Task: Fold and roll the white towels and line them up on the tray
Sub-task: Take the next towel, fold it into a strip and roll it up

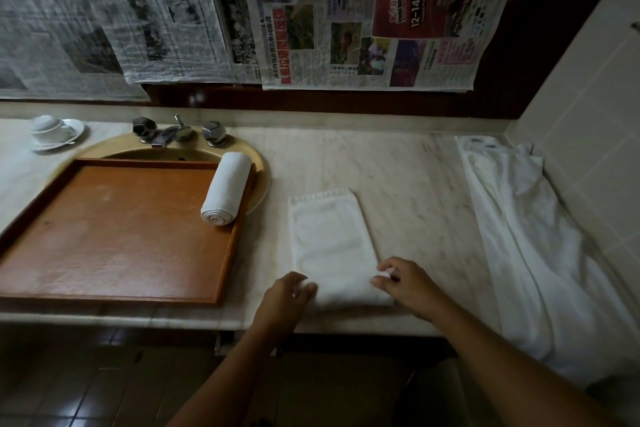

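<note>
Countertop [398,184]; both hands grip folded towel [329,236].

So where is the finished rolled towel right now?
In the head view, the rolled towel lies left of centre along the right edge of the wooden tray, in front of the faucet.

White folded towel [330,239], white rolled towel [227,189], orange-brown tray [114,236], pale veined marble counter [408,184], beige sink [258,184]
</note>
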Motion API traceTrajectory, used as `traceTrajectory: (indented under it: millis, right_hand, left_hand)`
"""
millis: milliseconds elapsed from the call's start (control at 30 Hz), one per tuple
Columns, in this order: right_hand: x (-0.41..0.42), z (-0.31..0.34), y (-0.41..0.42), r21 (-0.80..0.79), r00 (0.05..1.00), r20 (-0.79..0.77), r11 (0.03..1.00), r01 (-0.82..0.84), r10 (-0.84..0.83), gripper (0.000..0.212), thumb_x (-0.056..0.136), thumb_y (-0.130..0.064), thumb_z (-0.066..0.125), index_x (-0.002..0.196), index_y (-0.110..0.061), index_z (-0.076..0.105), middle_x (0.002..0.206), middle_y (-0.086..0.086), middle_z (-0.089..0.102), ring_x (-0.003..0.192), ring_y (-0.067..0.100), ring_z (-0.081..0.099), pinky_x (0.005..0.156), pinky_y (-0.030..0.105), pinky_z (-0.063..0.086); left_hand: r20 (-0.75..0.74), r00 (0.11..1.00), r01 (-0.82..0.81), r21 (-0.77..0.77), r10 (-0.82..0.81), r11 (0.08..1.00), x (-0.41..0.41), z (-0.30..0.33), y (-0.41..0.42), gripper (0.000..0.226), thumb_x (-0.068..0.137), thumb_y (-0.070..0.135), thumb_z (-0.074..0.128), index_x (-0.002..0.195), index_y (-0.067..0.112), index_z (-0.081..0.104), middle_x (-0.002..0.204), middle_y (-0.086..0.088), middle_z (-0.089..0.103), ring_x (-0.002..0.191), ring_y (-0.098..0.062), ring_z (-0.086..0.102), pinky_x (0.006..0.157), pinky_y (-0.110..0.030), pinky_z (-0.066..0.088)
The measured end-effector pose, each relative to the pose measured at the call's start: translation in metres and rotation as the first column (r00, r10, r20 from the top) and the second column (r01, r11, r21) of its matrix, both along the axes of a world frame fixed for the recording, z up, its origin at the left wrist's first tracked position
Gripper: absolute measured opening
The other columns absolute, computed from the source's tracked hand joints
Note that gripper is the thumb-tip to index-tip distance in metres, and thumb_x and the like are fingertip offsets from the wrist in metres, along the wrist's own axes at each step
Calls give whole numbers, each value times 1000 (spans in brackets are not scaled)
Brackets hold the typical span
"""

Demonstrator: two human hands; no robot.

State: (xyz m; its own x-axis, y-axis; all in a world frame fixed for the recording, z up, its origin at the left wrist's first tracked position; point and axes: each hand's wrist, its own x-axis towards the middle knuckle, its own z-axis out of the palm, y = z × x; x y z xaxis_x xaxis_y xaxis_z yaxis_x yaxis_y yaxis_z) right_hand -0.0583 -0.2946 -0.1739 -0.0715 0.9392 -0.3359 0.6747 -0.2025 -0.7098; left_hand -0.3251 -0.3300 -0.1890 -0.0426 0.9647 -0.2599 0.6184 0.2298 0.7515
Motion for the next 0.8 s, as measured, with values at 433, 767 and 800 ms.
traceTrajectory:
  millis: [433, 767, 800]
  right_hand:
    - [-1, -25, -42, 422, 955, 284, 885, -199, 79, 39, 92, -44, 48, 123, -27, 65, 130, -15, 58, 101, 18, 49, 86, 36, 45]
    - [3, -8, -32, 46, 993, -114, 999, -23, 28, 35, 90, -28, 70, 124, -35, 61, 123, -6, 63, 113, 13, 58, 90, 24, 45]
    - [2, -8, -26, 28, 994, -108, 999, -16, 19, 34, 90, -28, 70, 123, -34, 62, 122, -3, 64, 111, 14, 60, 88, 24, 46]
  left_hand:
    - [-531, 843, 373, 464, -85, 803, -6, -14, -41, 33, 92, 45, 56, 122, 31, 56, 127, 4, 65, 87, -20, 68, 68, -36, 52]
    - [117, 993, 11, 117, -25, 993, -2, -4, -46, 26, 94, 42, 63, 120, 39, 58, 101, 8, 68, 71, -9, 64, 64, -31, 54]
    - [146, 989, 8, 87, -21, 996, -5, -4, -40, 24, 95, 42, 62, 119, 38, 59, 103, 5, 68, 71, -9, 65, 65, -31, 55]
